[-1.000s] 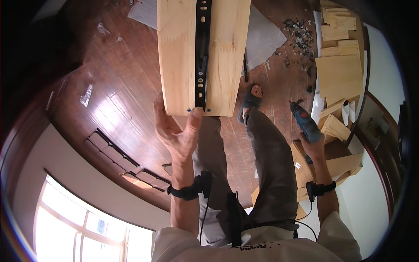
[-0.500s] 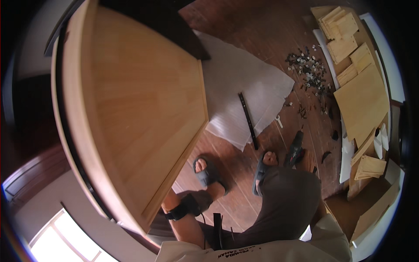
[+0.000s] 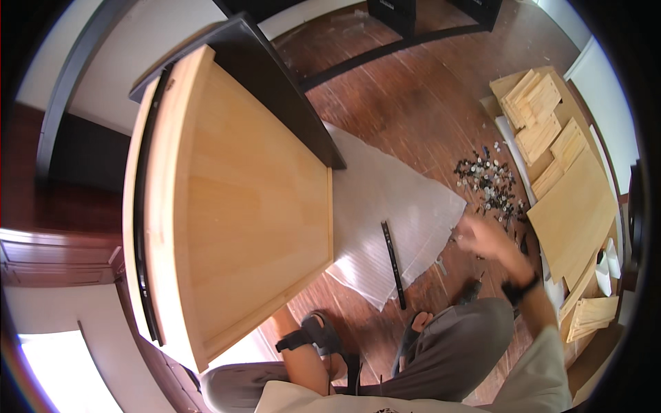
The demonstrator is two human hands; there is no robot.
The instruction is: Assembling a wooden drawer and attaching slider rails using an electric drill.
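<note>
A pale wooden drawer (image 3: 261,206) with a black front panel (image 3: 282,89) stands tilted on its side at my left, a black slide rail (image 3: 147,206) along its edge. My left forearm (image 3: 303,358), with a black band at the wrist, runs up behind the drawer's lower edge, which hides that hand. Over the floor, by the right corner of a white foam sheet (image 3: 413,186), my right hand (image 3: 482,235) is smeared by motion; its fingers cannot be read. A loose black slide rail (image 3: 394,265) lies on the sheet. Near my right knee is a dark power drill (image 3: 470,291).
Mixed screws and small fittings (image 3: 489,179) are heaped on the wooden floor beyond my right hand. A small wrench (image 3: 441,265) lies by the sheet. Wooden boards (image 3: 575,199) are stacked on cardboard at the right. Black furniture frames (image 3: 392,51) stand at the back.
My right hand has left the drill and moved forward toward the foam sheet's corner. The view has tipped up, so the drawer and floor items appear lower.
</note>
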